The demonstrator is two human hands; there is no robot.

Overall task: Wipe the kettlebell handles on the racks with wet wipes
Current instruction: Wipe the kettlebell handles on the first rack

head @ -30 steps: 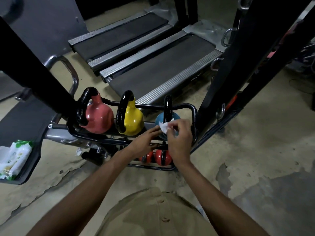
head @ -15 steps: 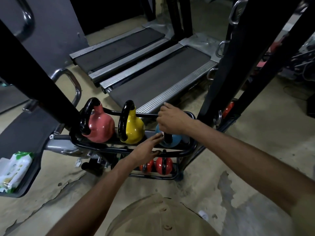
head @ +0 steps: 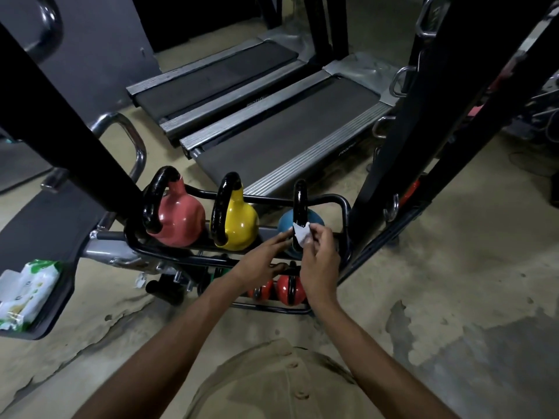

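Observation:
Three kettlebells with black handles stand on the top shelf of a black rack (head: 343, 207): a pink kettlebell (head: 181, 219), a yellow kettlebell (head: 239, 222) and a blue kettlebell (head: 286, 223). My right hand (head: 320, 258) pinches a white wet wipe (head: 301, 234) against the lower part of the blue kettlebell's upright black handle (head: 300, 204). My left hand (head: 263, 258) reaches in with straight fingers, its tips at the base of the same handle. Red kettlebells (head: 289, 288) lie on the lower shelf, partly hidden by my arms.
A pack of wet wipes (head: 24, 294) lies on a dark bench pad (head: 45, 225) at the left. Two treadmills (head: 272, 128) stand behind the rack. Thick black frame posts (head: 417, 122) rise at the right, and another crosses the upper left. The floor is worn concrete.
My right hand has come down from the top of the blue kettlebell's handle to its lower part, and the wipe shows again. My left hand stayed at the handle's base.

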